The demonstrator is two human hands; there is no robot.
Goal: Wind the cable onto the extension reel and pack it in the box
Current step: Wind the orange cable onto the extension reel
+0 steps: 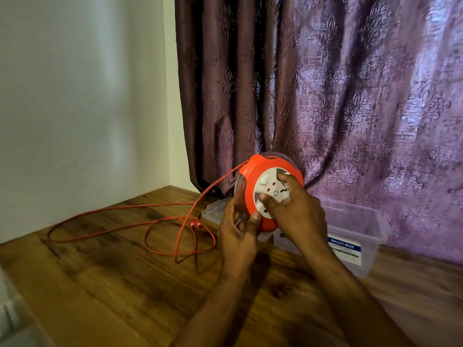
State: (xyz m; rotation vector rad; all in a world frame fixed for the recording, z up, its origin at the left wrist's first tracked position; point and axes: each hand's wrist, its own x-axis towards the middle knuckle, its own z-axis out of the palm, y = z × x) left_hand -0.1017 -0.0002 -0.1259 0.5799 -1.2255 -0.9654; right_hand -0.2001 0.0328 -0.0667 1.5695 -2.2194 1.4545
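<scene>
Along the left, a plain pale wall [82, 96] is met by the dark wood-grain tabletop [112, 284], and the corner so formed closes the surface on that side. Across the boards a thin orange cable [105, 210] is spread in slack loops, its small plug with two pins [195, 224] lying among them; one strand is drawn up from the loops to the rim of the round orange plastic extension reel with a white socket face [250, 176], which is held in the air above the table, just in front of the clear plastic storage box labelled MULTI-BOX [355, 236].

The reel's clear back edge is cupped by the left hand [238, 231], fingers curled behind it and thumb laid on the orange front. The white hub is pressed by the right hand [295, 211], fingertips spread upon the socket face as if it is to be turned.

Winding is judged barely begun. Where the loops cross one another, a knot or snag may be pulled tight if the hub is turned fast; the plug may be dragged and whipped across the wood, or caught on the box's near corner. Open room is offered to the front and left of the reel; behind, movement is hemmed by the heavy purple patterned curtain [350, 96], into whose folds the reel could be pushed.
</scene>
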